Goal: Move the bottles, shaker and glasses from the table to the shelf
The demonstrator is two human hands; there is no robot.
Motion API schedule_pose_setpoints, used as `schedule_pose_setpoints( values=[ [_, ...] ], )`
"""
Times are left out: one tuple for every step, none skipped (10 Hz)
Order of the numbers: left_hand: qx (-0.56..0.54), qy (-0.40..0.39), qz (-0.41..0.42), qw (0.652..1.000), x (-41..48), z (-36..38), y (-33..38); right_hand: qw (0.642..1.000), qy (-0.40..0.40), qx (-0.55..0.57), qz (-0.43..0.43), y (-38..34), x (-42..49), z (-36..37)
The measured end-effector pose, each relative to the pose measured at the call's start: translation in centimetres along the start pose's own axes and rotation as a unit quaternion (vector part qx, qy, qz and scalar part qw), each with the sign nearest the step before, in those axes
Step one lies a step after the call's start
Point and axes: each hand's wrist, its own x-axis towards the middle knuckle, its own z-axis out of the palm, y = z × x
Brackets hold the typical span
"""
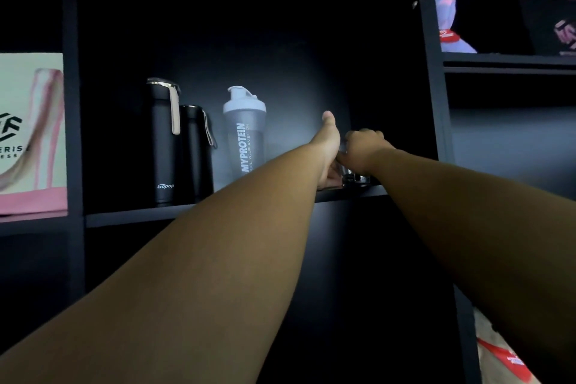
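On the dark shelf board (140, 214) stand a tall black bottle (162, 140), a shorter black bottle (196, 150) behind it, and a grey shaker (246, 134) with a white lid. To the shaker's right, both my arms reach into the shelf. My left hand (328, 146) wraps a clear glass (333, 176) that rests on the board, thumb up. My right hand (363, 143) grips a second clear glass (355, 178) from above; that glass also stands on the board. Both glasses are mostly hidden by my hands.
Black uprights (431, 72) frame the compartment. A pink and white bag (31, 134) fills the left compartment. A white soft toy (448, 25) and a dark bag (551, 25) sit on the upper right shelf. A red and white bag (505, 358) lies at lower right.
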Motion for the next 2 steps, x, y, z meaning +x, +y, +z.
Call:
schedule_pose_setpoints(
  values=[
    [-0.033, -0.005, -0.001, 0.999, -0.1, -0.3, -0.2, 0.999, 0.007, 0.024, 0.023, -0.1, -0.7, -0.1],
    [-0.024, 0.023, 0.019, 0.999, -0.8, -0.7, -0.5, 0.998, 0.040, 0.039, 0.028, -0.6, -1.9, -1.3]
  ],
)
